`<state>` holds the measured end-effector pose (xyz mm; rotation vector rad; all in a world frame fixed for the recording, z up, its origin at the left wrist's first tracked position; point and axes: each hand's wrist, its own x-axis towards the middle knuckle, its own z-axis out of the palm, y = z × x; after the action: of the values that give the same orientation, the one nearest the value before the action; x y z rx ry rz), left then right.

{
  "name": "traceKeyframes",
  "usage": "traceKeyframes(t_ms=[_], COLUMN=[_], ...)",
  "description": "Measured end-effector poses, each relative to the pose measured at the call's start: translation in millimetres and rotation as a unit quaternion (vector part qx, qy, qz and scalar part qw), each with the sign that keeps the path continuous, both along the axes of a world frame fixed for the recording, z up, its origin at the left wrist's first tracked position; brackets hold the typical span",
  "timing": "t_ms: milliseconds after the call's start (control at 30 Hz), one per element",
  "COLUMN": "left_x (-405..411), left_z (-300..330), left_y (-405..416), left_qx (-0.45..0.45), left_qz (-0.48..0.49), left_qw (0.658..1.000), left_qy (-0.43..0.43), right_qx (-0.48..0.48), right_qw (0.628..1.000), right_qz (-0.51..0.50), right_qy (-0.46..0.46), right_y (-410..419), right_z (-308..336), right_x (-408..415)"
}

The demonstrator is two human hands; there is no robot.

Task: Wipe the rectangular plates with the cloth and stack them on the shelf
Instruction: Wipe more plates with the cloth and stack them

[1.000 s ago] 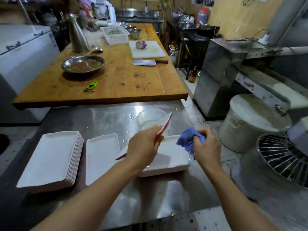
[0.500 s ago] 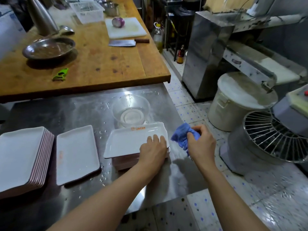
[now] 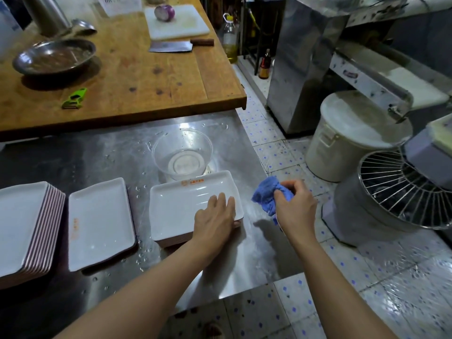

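The steel counter [image 3: 102,157] fills the lower left, wet with droplets, and the wooden worktable [image 3: 137,77] overlaps its far edge at 12 o'clock. At 9 o'clock on the counter sits a tall stack of white rectangular plates [image 3: 22,226]; just beside it, toward 3 o'clock, a single plate [image 3: 100,223] lies flat. At the centre is a short stack whose top plate [image 3: 181,204] faces up, with orange lettering on its far rim. A clear plastic bowl [image 3: 182,155] holding a little water stands at 12 o'clock from that stack, touching or nearly touching it. The left hand [image 3: 215,218] grips the top plate's near right corner, fingers lying over the rim, thumb underneath. The right hand [image 3: 294,209], at 3 o'clock from the plate, clutches a bunched blue cloth [image 3: 269,194] clear of the plate.
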<state>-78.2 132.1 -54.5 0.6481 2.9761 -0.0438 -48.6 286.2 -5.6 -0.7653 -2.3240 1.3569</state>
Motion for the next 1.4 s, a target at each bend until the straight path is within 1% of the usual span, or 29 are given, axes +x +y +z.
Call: traceKeyframes(t_ms=[67, 133, 233, 300, 367, 467, 567, 733, 833, 900, 967, 1067, 1167, 1233, 1333, 1400], left_x=[-2, -3, 0, 1, 0, 0, 3, 19, 29, 34, 36, 34, 29, 24, 19, 17], left_z=[-3, -5, -6, 0, 9, 23, 34, 35, 24, 14, 6, -5, -18, -26, -32, -33], left_y=[-4, -8, -16, -25, -37, -64, -100, -170, -213, -238, -258, -275, -281, -281, -282, -284], left_qx=[0.001, 0.012, 0.040, 0.086, 0.131, 0.170, 0.213, 0.218, 0.210, 0.228, 0.237, 0.219, 0.207, 0.191, 0.206, 0.208], left_qz=[-0.006, -0.011, -0.023, -0.004, 0.038, 0.099, 0.169, 0.286, 0.374, 0.417, 0.455, 0.494, 0.502, 0.498, 0.494, 0.482], left_qw=[1.000, 1.000, 0.997, 0.991, 0.984, 0.977, 0.960, 0.931, 0.898, 0.873, 0.850, 0.832, 0.829, 0.836, 0.837, 0.845], left_qy=[0.004, -0.010, -0.068, -0.102, -0.111, -0.088, -0.069, -0.060, -0.096, -0.110, -0.116, -0.127, -0.131, -0.129, -0.117, -0.104], right_qx=[-0.004, -0.014, -0.016, -0.008, -0.009, -0.005, -0.012, -0.035, -0.046, -0.053, -0.041, -0.029, -0.016, -0.003, 0.017, 0.022], right_qw=[1.000, 1.000, 1.000, 1.000, 0.999, 0.997, 0.993, 0.981, 0.973, 0.968, 0.966, 0.963, 0.962, 0.963, 0.963, 0.965], right_qz=[0.001, 0.007, 0.019, 0.025, 0.039, 0.073, 0.110, 0.183, 0.220, 0.242, 0.254, 0.268, 0.273, 0.271, 0.267, 0.260], right_qy=[0.004, 0.004, 0.005, 0.012, 0.019, 0.019, 0.034, 0.054, 0.045, 0.032, 0.026, 0.019, -0.001, -0.009, -0.021, -0.029], right_y=[0, -2, -8, -16, -26, -48, -77, -135, -170, -193, -212, -235, -252, -258, -262, -264], right_z=[-1, -1, 1, 4, 8, 15, 24, 33, 30, 25, 21, 12, 0, -7, -14, -15], right_x=[-1, -2, -5, -8, -12, -20, -27, -30, -29, -28, -26, -24, -23, -22, -23, -25])
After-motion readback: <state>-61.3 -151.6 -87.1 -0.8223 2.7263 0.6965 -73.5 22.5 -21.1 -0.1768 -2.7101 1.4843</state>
